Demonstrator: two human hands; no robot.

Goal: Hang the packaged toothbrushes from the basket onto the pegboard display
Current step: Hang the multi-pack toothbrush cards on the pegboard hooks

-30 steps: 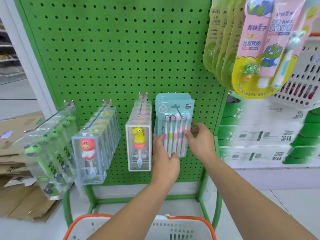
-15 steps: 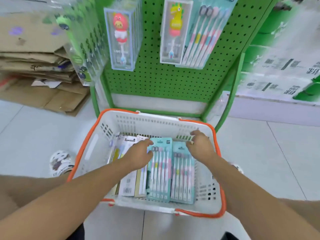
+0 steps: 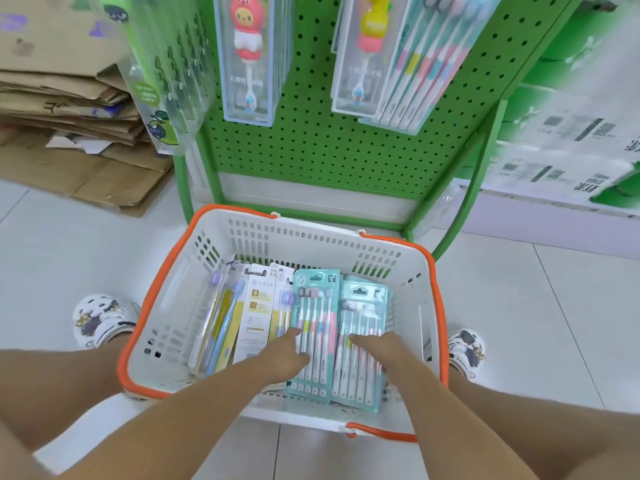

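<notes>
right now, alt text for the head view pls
Both hands reach into a white basket with an orange rim on the floor: the left hand and right hand each rest on a teal toothbrush pack. Behind it, a green pegboard holds hanging toothbrush packs.

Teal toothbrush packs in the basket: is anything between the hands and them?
Nothing visible. The left hand rests on the left teal pack and the right hand on the right teal pack; both packs lie on top in the basket.
</notes>
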